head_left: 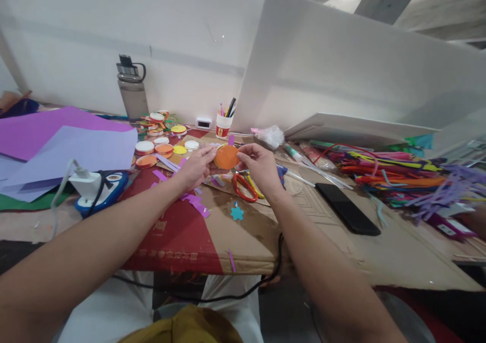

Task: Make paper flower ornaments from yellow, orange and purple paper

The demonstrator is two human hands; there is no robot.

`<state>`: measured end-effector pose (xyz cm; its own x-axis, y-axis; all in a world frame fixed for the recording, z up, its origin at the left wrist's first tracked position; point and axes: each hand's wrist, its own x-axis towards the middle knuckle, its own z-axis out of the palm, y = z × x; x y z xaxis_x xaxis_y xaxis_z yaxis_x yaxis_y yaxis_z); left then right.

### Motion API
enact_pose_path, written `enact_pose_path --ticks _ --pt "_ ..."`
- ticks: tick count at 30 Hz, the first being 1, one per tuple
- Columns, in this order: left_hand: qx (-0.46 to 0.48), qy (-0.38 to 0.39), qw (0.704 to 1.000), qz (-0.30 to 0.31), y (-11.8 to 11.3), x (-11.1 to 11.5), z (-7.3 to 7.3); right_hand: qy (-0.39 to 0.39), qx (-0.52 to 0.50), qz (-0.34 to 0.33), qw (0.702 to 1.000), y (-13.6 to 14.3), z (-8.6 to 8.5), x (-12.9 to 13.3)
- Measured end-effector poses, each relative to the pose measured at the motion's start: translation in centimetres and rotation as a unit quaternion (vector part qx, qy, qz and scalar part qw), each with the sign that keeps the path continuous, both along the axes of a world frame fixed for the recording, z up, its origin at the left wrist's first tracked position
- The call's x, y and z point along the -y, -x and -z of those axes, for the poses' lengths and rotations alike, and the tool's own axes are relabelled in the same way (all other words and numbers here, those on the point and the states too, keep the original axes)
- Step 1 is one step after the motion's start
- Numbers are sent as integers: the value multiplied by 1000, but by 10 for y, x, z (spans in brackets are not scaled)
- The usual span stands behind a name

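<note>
An orange paper disc is held up over the table between both hands. My left hand pinches its left edge, and the fingers of my right hand are closed on its right edge. A small purple paper tab shows just above the disc; whether it is fixed to it I cannot tell. Under my right hand lie red-handled scissors. Nearer to me a teal paper flower shape rests on the cardboard. Purple paper scraps are scattered below my left hand.
Left of my hands stand several round discs, purple paper sheets, a blue power strip and a water bottle. Behind is a paper cup of pens. A black phone and pipe cleaners lie right.
</note>
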<state>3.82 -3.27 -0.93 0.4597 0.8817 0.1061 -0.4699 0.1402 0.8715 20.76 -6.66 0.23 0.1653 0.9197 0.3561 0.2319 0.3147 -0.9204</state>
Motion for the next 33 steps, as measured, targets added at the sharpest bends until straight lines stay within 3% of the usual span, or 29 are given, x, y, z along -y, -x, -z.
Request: enact_pose_path --ticks 12,21,33 --pt "-8 -7 1000 2 -2 3 0 -9 16 29 999 3 5 1" --pt "-43 -97 994 21 -1 0 4 -25 14 31 999 5 4 1" --pt "-31 -110 993 10 -1 0 4 -65 55 69 994 5 8 2"
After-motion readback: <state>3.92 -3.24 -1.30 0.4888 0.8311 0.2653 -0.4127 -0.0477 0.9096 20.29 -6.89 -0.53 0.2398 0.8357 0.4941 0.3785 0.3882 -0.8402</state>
